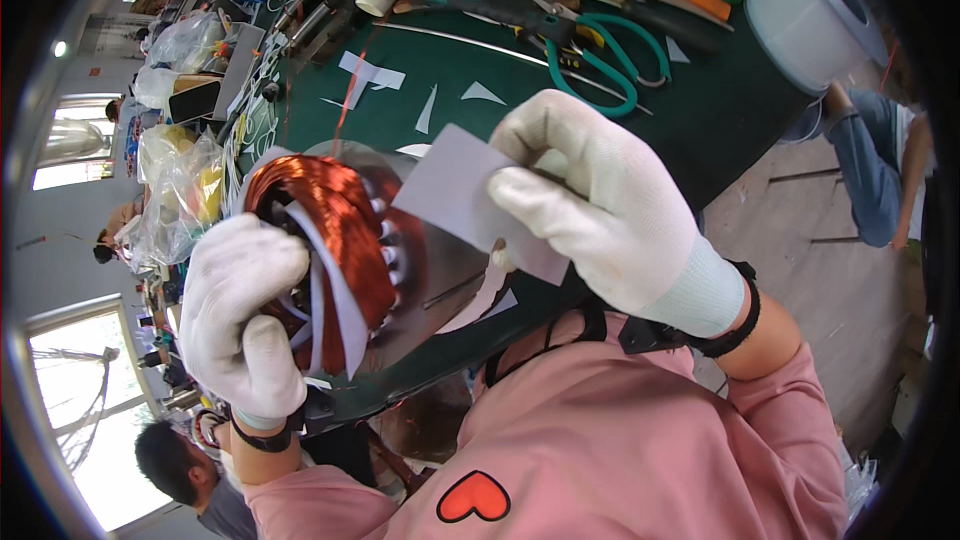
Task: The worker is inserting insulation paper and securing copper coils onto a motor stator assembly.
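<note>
Scissors (560, 32) are laid at one o'clock on the green table (725, 125), a window (100, 440) at eight. Paper (452, 178) is pinched by the right hand (605, 205); the left hand's (240, 305) grip cannot be told.

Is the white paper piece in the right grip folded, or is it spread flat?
Spread flat: the white paper piece in the right grip shows one broad face, without visible crease.
</note>
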{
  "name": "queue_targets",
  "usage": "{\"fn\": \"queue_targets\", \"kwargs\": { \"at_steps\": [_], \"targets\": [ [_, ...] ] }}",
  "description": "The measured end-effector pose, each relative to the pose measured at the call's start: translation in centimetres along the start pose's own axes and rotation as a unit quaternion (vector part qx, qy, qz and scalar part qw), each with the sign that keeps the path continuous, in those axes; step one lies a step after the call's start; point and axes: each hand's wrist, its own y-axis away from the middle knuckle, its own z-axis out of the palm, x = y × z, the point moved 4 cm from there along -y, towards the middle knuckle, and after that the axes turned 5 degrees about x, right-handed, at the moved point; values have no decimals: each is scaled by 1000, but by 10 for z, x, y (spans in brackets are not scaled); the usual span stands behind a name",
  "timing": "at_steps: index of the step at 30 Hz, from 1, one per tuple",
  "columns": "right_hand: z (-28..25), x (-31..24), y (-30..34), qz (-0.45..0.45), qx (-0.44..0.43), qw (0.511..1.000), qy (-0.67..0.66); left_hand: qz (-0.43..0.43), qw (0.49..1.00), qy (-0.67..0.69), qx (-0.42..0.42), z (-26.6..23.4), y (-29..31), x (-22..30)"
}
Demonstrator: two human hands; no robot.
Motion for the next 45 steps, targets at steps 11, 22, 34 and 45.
{"fn": "queue_targets", "kwargs": {
  "at_steps": [11, 22, 34, 45],
  "targets": [
    [32, -27, -1, -235, 8, 972, -13, 12, 958, -253, -131, -5, -46, 66],
    [61, -21, -17, -441, 112, 888, -67, -434, 892, 126, 24, 19, -41, 53],
    [-14, 2, -4, -118, 57, 972, -196, 18, 986, -72, -152, 4, -32, 29],
    [-6, 3, -5, -232, 25, 943, 239, -51, 997, -18, -46, -8, -2, -4]
  ]
}}
